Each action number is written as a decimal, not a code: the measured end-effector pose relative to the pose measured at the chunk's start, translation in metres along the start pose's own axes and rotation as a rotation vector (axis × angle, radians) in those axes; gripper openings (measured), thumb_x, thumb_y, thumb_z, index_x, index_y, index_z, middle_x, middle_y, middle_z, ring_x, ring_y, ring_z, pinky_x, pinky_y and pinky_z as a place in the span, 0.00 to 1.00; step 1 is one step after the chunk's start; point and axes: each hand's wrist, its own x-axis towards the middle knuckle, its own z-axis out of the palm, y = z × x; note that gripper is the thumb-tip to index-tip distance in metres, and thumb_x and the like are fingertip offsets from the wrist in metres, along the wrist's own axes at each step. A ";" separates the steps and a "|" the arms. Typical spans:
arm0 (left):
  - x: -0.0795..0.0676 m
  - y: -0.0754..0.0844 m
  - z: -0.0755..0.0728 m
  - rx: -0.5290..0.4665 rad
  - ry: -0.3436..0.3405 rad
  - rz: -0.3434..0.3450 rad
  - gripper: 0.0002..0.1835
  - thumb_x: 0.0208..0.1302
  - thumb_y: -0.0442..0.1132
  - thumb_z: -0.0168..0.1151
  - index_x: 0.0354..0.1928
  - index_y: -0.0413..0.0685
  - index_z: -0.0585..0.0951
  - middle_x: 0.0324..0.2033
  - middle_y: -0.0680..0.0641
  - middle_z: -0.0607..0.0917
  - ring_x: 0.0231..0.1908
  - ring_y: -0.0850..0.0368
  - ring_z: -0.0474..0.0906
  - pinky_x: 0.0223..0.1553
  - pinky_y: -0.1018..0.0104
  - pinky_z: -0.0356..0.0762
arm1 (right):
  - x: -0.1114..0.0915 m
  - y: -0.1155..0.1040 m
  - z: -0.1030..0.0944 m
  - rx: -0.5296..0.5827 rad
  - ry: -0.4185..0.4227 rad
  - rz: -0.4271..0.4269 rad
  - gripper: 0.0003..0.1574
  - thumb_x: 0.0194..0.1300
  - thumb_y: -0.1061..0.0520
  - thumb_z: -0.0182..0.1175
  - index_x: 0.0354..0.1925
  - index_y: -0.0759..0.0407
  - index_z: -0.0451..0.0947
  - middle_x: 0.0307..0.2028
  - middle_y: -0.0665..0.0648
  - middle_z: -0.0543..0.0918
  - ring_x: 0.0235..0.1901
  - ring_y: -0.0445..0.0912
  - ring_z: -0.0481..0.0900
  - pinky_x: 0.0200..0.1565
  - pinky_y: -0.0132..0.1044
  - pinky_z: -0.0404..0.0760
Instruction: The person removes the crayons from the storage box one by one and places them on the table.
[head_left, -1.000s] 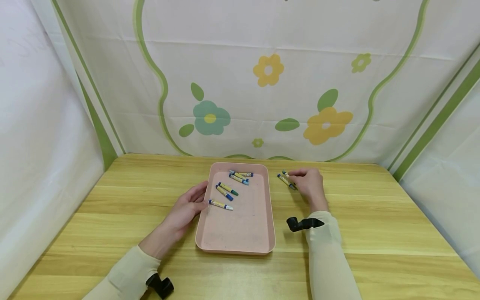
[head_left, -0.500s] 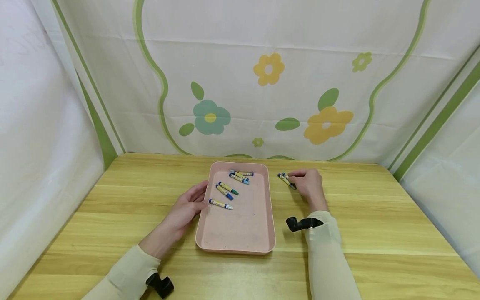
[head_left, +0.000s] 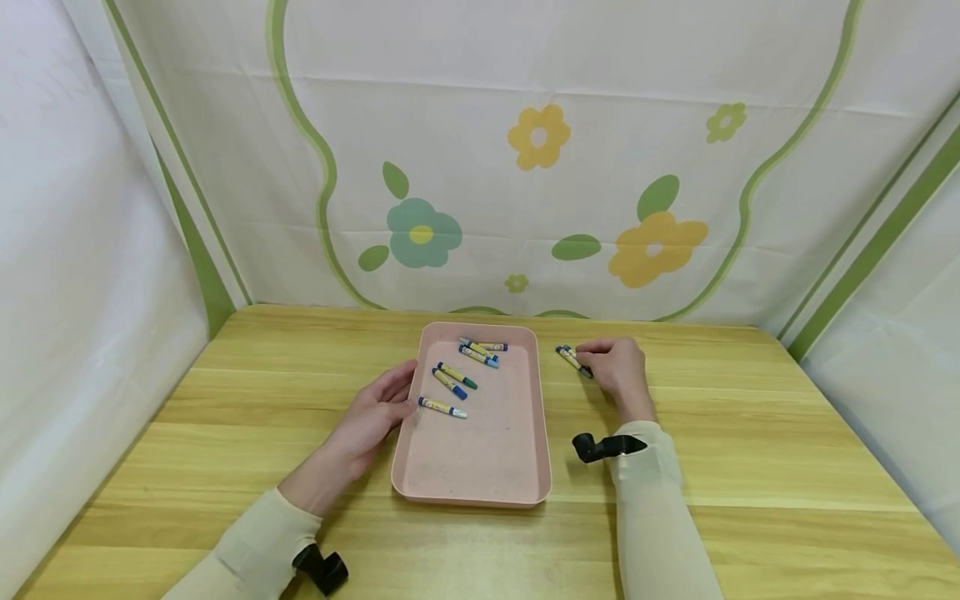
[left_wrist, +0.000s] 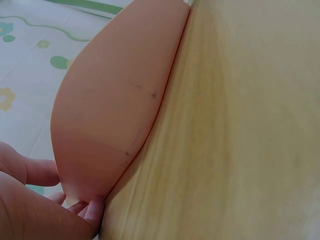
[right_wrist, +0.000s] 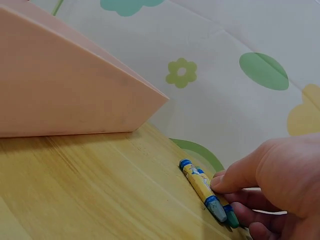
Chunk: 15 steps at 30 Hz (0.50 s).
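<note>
A pink tray (head_left: 472, 467) stands on the table with several crayons (head_left: 474, 357) in its far and left parts. My left hand (head_left: 371, 421) touches the tray's left wall, its fingers loosely bent. In the left wrist view, its digits meet the rim and lower edge. Right of the tray, my right hand (head_left: 617, 369) pinches a green-tipped crayon (right_wrist: 231, 219) between thumb and fingers. A grey-tipped crayon (right_wrist: 201, 187) lies close against it, in front in the right wrist view, partly hiding it. Both crayons have yellow wrappers with blue bands.
The wooden table (head_left: 757, 467) extends on both sides of the tray. Behind it hangs a white cloth (head_left: 480, 167) printed with flowers, with more white cloth at both sides. A black camera mount sits on each sleeve.
The two crayons at my right hand have come closer together, the pinched one shifting toward the other. The left hand and the tray have not visibly moved.
</note>
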 end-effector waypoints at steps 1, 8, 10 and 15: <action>0.000 0.000 0.000 0.001 0.000 0.000 0.37 0.76 0.24 0.49 0.84 0.42 0.56 0.84 0.39 0.57 0.84 0.41 0.52 0.83 0.47 0.53 | 0.000 0.000 0.000 -0.001 0.000 0.000 0.15 0.71 0.52 0.67 0.50 0.57 0.92 0.57 0.64 0.89 0.66 0.62 0.80 0.70 0.55 0.76; 0.000 0.001 0.000 0.002 -0.001 0.000 0.37 0.76 0.24 0.49 0.84 0.41 0.56 0.84 0.39 0.57 0.84 0.41 0.53 0.83 0.47 0.53 | 0.000 0.000 0.000 0.002 -0.001 0.000 0.16 0.71 0.51 0.67 0.51 0.58 0.92 0.59 0.65 0.88 0.67 0.63 0.79 0.70 0.55 0.76; 0.000 0.001 0.000 0.002 -0.002 -0.002 0.37 0.76 0.25 0.49 0.84 0.42 0.56 0.84 0.39 0.57 0.84 0.41 0.52 0.83 0.47 0.53 | 0.000 -0.001 0.000 0.014 -0.002 0.006 0.17 0.71 0.51 0.68 0.52 0.58 0.91 0.60 0.65 0.88 0.67 0.63 0.79 0.70 0.55 0.76; 0.000 0.000 0.000 0.001 -0.002 -0.001 0.37 0.76 0.25 0.49 0.84 0.42 0.55 0.84 0.39 0.57 0.84 0.42 0.52 0.83 0.47 0.52 | -0.001 -0.002 0.000 0.046 -0.010 0.016 0.18 0.71 0.51 0.67 0.53 0.58 0.90 0.60 0.65 0.87 0.66 0.62 0.79 0.68 0.55 0.78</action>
